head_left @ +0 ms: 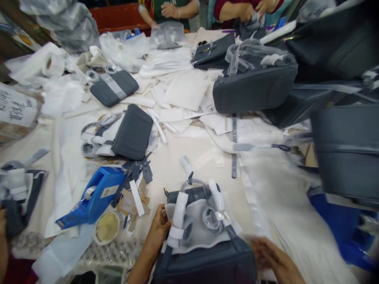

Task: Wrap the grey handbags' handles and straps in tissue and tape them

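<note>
The left hand (158, 228) enters from the bottom edge with the forearm angled up and to the right; its fingers are curled and pressed against the left edge of the grey fabric sheet (201, 232) that lies over the top of the dark blue-grey leather handbag (207, 262). The handbag sits at the near edge of the cream-covered work table (174, 165), directly in front of the wearer, with its handles wrapped in white foam strips (179, 215) and clear film. The right hand (271, 256) lies at the bag's right side, palm down; it is motion-blurred, so whether its fingers are spread or closed cannot be told. Left of the bag stand a blue plastic tape dispenser (94, 197) and a small round white cup of yellowish paste (107, 227). A flat dark grey pouch (133, 132) lies further back, and several more blue-grey handbags (254, 86) stand at the right. A white paper sign with handwritten dark characters (14, 106) rests at the far left; the writing is too blurred to read. Other people's hands (170, 10) work at the far side of the table.
</note>
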### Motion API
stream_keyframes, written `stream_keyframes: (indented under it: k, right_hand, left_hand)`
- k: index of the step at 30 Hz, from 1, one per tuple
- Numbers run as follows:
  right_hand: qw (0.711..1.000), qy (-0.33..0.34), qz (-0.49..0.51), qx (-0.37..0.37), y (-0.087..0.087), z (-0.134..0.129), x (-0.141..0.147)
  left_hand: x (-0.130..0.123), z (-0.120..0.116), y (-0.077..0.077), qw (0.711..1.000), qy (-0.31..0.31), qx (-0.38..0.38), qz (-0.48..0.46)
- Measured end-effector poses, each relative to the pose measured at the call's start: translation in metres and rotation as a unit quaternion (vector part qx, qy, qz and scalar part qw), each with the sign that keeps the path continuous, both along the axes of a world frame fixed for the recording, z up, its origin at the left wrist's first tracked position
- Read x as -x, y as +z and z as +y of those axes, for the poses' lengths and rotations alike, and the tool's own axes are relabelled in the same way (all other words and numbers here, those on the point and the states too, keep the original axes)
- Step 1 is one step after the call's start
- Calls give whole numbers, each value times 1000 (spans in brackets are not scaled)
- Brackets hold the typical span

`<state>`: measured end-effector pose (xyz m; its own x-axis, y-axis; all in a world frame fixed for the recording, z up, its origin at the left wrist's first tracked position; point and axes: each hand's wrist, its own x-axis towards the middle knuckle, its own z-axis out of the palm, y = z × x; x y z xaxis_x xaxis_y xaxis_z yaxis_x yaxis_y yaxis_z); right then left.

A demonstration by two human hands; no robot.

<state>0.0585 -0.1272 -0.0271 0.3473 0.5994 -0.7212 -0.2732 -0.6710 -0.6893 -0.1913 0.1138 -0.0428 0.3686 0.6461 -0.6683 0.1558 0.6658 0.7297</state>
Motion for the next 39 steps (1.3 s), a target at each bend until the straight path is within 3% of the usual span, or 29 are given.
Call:
stream_keyframes:
  k: [2,7,11,13,16,20,23,26,29,33,36,39]
  right_hand:
    - [997,-49,-52,-23,-17,26,-13]
    - [995,16,-43,-93,-45,84,-18]
    - [983,41,-131,-124,-57,94,-24]
    - [970,39,-193,-145,-59,98,-28]
    - [956,24,-220,-191,-61,109,-30]
    - [942,-31,-205,-262,-73,129,-23]
    - [923,-45,-243,-294,-77,137,-19]
    - [907,-50,-288,-303,-64,126,-16]
    - [889,-60,-314,-329,-43,93,-11]
    - [875,23,-333,-350,-16,46,10]
    - [798,129,-460,-367,11,42,35]
    - [738,290,-498,-350,35,68,68]
  left_hand:
    - [-2,5,-5,1000,-3,-23,13]
    - [-12,16,-15,998,-18,-64,-6]
    - [-9,19,-16,993,-37,-111,-2]
    - [-5,20,-14,977,-39,-206,46]
    - [-1,23,-16,928,-52,-351,111]
    - [-9,36,-35,916,-71,-389,73]
    - [-17,43,-44,914,-27,-402,41]
    - [-10,34,-30,921,16,-387,28]
    - [15,6,-11,915,41,-402,5]
    - [53,-38,-11,928,7,-366,-76]
    - [67,-60,-17,935,-17,-324,-143]
    - [67,-68,-20,926,-29,-332,-178]
